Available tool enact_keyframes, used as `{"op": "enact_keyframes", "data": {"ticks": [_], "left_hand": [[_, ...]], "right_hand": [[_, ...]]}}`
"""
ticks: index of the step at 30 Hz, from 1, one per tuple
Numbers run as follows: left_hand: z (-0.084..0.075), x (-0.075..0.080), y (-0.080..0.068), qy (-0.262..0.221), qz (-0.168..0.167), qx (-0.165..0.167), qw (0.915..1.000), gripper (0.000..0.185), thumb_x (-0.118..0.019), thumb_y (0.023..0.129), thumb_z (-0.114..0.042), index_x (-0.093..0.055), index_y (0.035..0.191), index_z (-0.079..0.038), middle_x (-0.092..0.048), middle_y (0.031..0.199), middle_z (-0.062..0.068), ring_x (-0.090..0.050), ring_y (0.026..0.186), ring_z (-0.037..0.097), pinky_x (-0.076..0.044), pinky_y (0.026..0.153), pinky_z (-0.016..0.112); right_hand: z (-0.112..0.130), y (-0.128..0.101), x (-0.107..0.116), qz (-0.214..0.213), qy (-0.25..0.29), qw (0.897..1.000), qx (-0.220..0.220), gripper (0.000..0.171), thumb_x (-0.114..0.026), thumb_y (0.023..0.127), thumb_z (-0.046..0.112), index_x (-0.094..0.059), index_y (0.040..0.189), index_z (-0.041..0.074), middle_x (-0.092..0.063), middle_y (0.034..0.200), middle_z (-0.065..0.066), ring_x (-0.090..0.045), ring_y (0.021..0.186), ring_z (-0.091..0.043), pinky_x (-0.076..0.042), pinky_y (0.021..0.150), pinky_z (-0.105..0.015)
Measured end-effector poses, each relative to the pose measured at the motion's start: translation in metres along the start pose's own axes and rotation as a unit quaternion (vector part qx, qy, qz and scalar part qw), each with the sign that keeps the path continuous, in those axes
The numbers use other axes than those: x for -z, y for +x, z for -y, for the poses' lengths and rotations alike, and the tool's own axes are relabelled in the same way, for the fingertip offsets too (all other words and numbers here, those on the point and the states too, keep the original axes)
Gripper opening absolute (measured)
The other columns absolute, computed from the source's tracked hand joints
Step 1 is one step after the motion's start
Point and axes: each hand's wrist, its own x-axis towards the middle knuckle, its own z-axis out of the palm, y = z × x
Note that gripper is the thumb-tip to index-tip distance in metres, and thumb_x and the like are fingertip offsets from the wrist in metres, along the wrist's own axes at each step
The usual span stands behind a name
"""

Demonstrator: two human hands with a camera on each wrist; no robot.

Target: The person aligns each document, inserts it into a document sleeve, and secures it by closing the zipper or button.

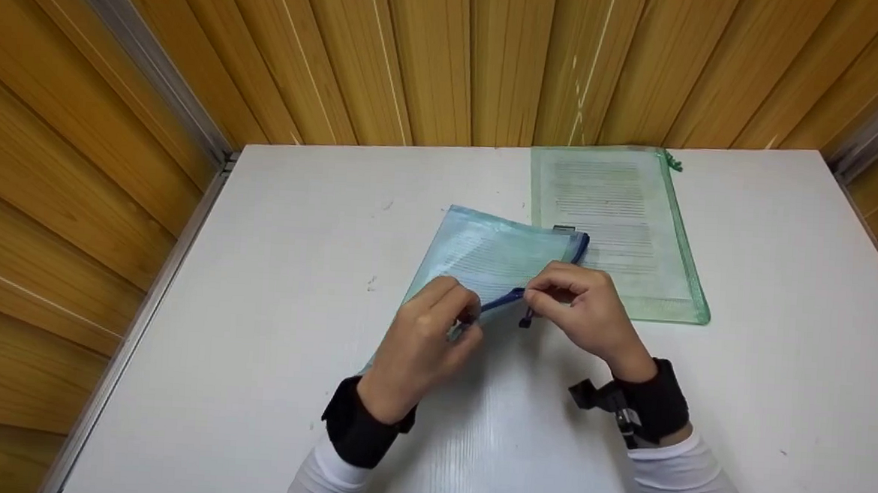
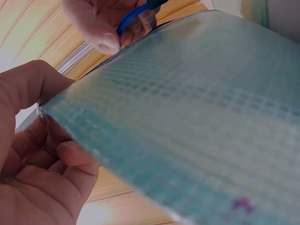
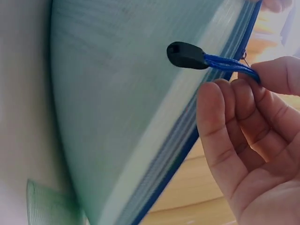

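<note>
The left hand (image 1: 423, 336) pinched the near corner of a blue, translucent mesh zipper pouch (image 1: 491, 257), lifted off the white table (image 1: 272, 268) at mid-table. The right hand (image 1: 582, 310) pinched its blue cord pull (image 3: 225, 63) with black tab. A green mesh pouch (image 1: 620, 226) lay flat, far right.

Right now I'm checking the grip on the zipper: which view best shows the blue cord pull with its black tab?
The right wrist view: the blue cord pull with its black tab fills it, pinched by the right hand. In the head view it is tiny; the left wrist view shows only a blurred blue loop.
</note>
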Motion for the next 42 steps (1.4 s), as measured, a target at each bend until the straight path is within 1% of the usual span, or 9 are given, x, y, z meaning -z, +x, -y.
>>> {"op": "enact_keyframes", "data": {"ticks": [3,10,17,20,23,27,32,38,42], "left_hand": [[-0.001,0.002,0.0,0.0,-0.011,-0.001,0.9999,0.032,-0.077,0.072,0.017,-0.059,0.084,-0.006,-0.056,0.079,0.004,-0.058,0.073,0.015,-0.05,0.064,0.023],[-0.002,0.004,0.0,-0.002,-0.011,0.002,0.9999,0.031,-0.079,0.073,0.017,-0.06,0.085,-0.005,-0.058,0.08,0.005,-0.059,0.075,0.015,-0.051,0.065,0.023],[-0.001,0.005,0.0,0.002,-0.016,-0.013,0.9998,0.032,-0.077,0.073,0.018,-0.059,0.085,-0.006,-0.058,0.081,0.004,-0.059,0.076,0.015,-0.051,0.067,0.023],[0.0,0.005,0.0,0.001,-0.019,-0.018,0.9996,0.032,-0.076,0.073,0.019,-0.059,0.085,-0.006,-0.058,0.081,0.004,-0.059,0.076,0.015,-0.051,0.067,0.023],[0.001,0.006,0.0,-0.001,-0.022,-0.018,0.9996,0.032,-0.077,0.074,0.018,-0.059,0.085,-0.006,-0.058,0.08,0.004,-0.059,0.076,0.015,-0.051,0.067,0.023],[0.002,0.006,-0.001,-0.003,-0.021,-0.015,0.9997,0.032,-0.076,0.074,0.019,-0.059,0.085,-0.006,-0.057,0.08,0.005,-0.058,0.076,0.015,-0.051,0.067,0.023],[0.001,0.006,-0.001,-0.002,-0.018,-0.012,0.9998,0.034,-0.079,0.074,0.017,-0.057,0.086,-0.005,-0.057,0.079,0.005,-0.058,0.075,0.015,-0.051,0.065,0.023],[0.001,0.006,-0.001,0.002,-0.02,-0.013,0.9997,0.034,-0.083,0.074,0.014,-0.057,0.087,-0.003,-0.058,0.079,0.006,-0.058,0.073,0.015,-0.052,0.064,0.022],[0.001,0.006,-0.001,-0.001,-0.023,-0.016,0.9996,0.035,-0.084,0.073,0.015,-0.057,0.087,-0.003,-0.058,0.079,0.006,-0.058,0.073,0.014,-0.052,0.064,0.021]], "right_hand": [[-0.001,0.0,0.003,-0.009,0.003,1.0,-0.01,0.018,-0.072,0.092,-0.011,-0.08,0.085,0.004,-0.07,0.079,0.001,-0.062,0.073,-0.004,-0.051,0.068,-0.017],[-0.001,0.002,0.003,-0.006,0.011,1.0,-0.012,0.019,-0.071,0.091,-0.014,-0.079,0.085,0.003,-0.069,0.079,0.006,-0.062,0.073,-0.004,-0.052,0.067,-0.017],[-0.003,0.002,0.002,-0.006,0.003,1.0,-0.007,0.013,-0.072,0.092,-0.012,-0.078,0.086,-0.002,-0.07,0.08,0.002,-0.062,0.073,-0.004,-0.051,0.068,-0.017],[-0.005,0.002,0.003,-0.013,-0.005,1.0,-0.017,0.013,-0.073,0.093,-0.011,-0.079,0.086,-0.001,-0.071,0.081,0.002,-0.061,0.074,-0.005,-0.05,0.068,-0.017],[-0.01,0.003,0.006,-0.026,-0.011,0.999,-0.039,0.017,-0.073,0.092,-0.011,-0.081,0.086,0.003,-0.071,0.081,0.005,-0.062,0.073,-0.005,-0.051,0.068,-0.017],[-0.015,0.004,0.008,-0.036,-0.013,0.998,-0.056,0.017,-0.073,0.092,-0.011,-0.081,0.087,0.003,-0.072,0.082,0.008,-0.064,0.074,-0.004,-0.053,0.069,-0.017],[-0.017,0.004,0.008,-0.039,-0.004,0.997,-0.063,0.015,-0.073,0.093,-0.011,-0.081,0.088,0.001,-0.071,0.082,0.009,-0.066,0.075,-0.005,-0.055,0.069,-0.017],[-0.016,0.004,0.008,-0.043,0.004,0.997,-0.058,0.013,-0.073,0.093,-0.011,-0.08,0.09,-0.001,-0.072,0.084,0.009,-0.067,0.075,-0.004,-0.055,0.069,-0.017],[-0.018,0.005,0.01,-0.042,0.009,0.997,-0.068,0.013,-0.073,0.094,-0.01,-0.081,0.091,-0.001,-0.073,0.085,0.009,-0.068,0.076,-0.005,-0.056,0.07,-0.017]]}}
